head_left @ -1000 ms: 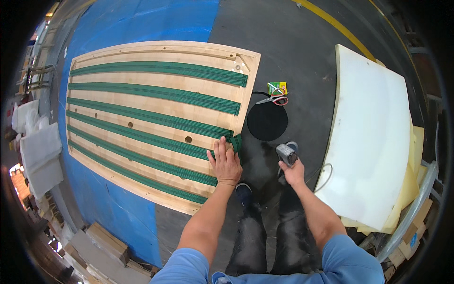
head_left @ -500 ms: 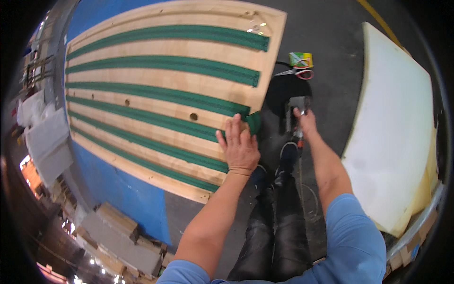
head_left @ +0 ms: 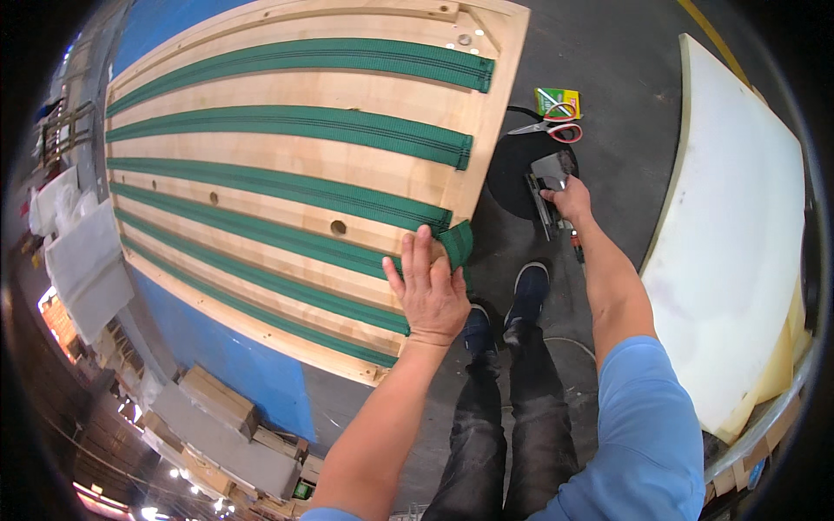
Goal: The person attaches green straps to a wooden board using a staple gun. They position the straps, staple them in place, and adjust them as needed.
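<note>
A wooden frame (head_left: 506, 65) fills the left and middle, with several green webbing straps (head_left: 287, 187) running lengthwise across it. My left hand (head_left: 434, 302) lies with its fingers outstretched on the frame's right end, over one strap. Beside those fingertips a loose green strap end (head_left: 456, 243) curls up at the frame's edge; the fingers partly hide how it lies. Off the frame's right side, my right hand (head_left: 571, 201) is wrapped round an air staple gun (head_left: 546, 172), held above a round black seat and apart from the wood. A hose fitting (head_left: 577, 246) shows below it.
Scissors (head_left: 556, 130) and a green-and-yellow box (head_left: 557, 102) lie on the round black seat (head_left: 512, 178). At the right stands a large white foam slab (head_left: 721, 234). Cardboard pieces (head_left: 217, 399) are stacked at the lower left. An air hose (head_left: 573, 343) trails by my feet.
The staple gun has turned and risen slightly in my right hand. My left hand stays on the strap by the frame's end, a little lower in view. The whole view has shifted slightly.
</note>
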A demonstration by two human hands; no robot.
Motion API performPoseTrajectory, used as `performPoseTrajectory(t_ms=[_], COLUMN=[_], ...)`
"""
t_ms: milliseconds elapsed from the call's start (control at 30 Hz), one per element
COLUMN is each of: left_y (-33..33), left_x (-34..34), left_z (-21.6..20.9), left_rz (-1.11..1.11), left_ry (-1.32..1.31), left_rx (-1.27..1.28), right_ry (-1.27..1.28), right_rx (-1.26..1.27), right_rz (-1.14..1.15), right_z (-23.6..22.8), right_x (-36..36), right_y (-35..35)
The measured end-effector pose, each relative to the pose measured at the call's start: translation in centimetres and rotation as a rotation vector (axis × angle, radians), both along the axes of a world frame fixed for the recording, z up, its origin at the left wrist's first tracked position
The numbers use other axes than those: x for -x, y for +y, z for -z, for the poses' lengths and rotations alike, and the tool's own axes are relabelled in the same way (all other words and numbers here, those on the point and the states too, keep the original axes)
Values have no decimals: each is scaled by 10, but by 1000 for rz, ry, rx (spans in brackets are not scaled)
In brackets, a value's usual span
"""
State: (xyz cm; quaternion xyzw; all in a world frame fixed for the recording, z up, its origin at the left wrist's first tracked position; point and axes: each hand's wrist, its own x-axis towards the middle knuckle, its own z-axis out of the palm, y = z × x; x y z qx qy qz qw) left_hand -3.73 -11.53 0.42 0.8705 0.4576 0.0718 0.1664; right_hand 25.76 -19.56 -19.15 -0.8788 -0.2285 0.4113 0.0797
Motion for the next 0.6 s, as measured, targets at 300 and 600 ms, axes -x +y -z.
performPoseTrajectory(t_ms=[300, 600], left_y=[1, -2], left_x=[-6, 1], left_z=[-6, -5], left_rz=[68, 78], left_ry=[-7, 30], left_rx=[-12, -7], right_ry=[-60, 131], right_rx=[49, -26], right_rz=[-274, -422], right_z=[17, 36], right_x=[-74, -71], right_y=[27, 65])
